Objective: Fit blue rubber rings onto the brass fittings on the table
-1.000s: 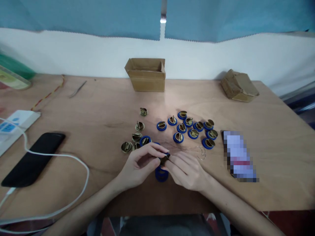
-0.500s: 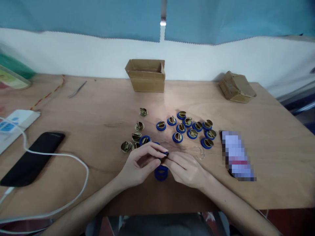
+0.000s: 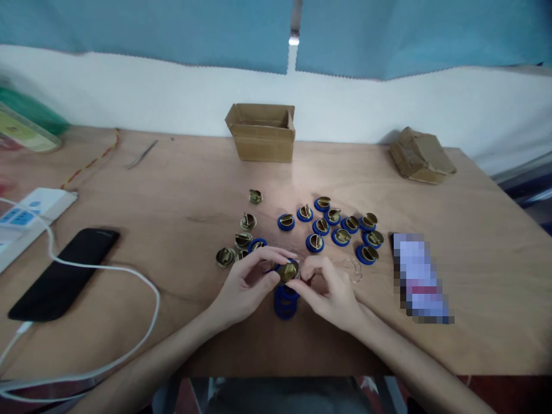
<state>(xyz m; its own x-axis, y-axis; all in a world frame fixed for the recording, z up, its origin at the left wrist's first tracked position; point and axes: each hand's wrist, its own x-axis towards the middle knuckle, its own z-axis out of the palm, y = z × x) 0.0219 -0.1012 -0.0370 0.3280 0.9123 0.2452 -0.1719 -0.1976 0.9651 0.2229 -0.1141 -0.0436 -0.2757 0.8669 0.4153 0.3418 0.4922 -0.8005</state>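
Note:
Between my hands is a round brass-coloured metal piece (image 3: 288, 271) with a blue edge showing behind it. My left hand (image 3: 245, 283) pinches it from the left with thumb and fingers. At its right edge, my right hand (image 3: 328, 287) has its thumb and curled fingers closed on it. Loose blue rings (image 3: 285, 307) lie just below, partly under the hands. To the right, several brass pieces with raised tabs sit in blue rings (image 3: 314, 242). Other brass pieces (image 3: 225, 257) stand to the left without blue rings, some partly hidden by my left hand.
An open cardboard box (image 3: 264, 141) stands at the back, with a crumpled box (image 3: 421, 156) at back right. A blurred-out phone (image 3: 420, 279) lies right, a black phone (image 3: 64, 273) left. A white cable (image 3: 156, 310) loops beside a power strip (image 3: 37, 221). Thin clear rings (image 3: 354, 270) lie near my right hand.
The brass piece has been turned so its face shows more. My right hand's fingers have curled and shifted around its right edge. The whole view has shifted slightly.

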